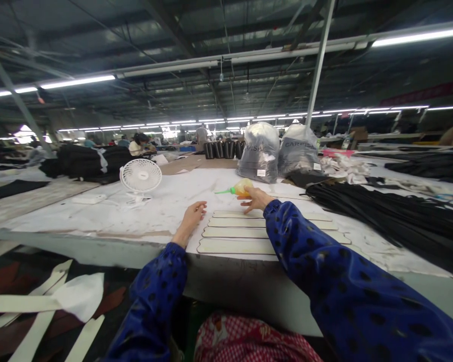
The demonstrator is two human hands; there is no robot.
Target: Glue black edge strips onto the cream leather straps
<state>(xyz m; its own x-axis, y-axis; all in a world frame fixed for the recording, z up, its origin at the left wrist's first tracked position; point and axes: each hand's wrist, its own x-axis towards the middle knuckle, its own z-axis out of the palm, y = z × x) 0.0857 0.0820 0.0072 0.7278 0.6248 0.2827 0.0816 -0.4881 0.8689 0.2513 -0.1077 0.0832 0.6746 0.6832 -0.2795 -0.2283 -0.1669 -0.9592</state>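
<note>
My right hand (257, 199) holds a squeeze bottle (243, 187) by its rounded end, with some fingers spread below it. The bottle contains yellowish liquid, and its green nozzle points left above the white table. My left hand (192, 219) is to the left, apart from the bottle, with fingers loosely bent and nothing visible in them. Between and below my hands, several pale, dark-edged strips (234, 246) lie side by side near the table's front edge. My right forearm covers part of them.
A small white fan (140, 176) stands left on the white-covered table (189, 187). Two filled plastic bags (259, 156) stand at the back. Black strips (377, 213) are heaped at right. Pale strips (20, 304) hang lower left. A person (139, 146) sits farther back.
</note>
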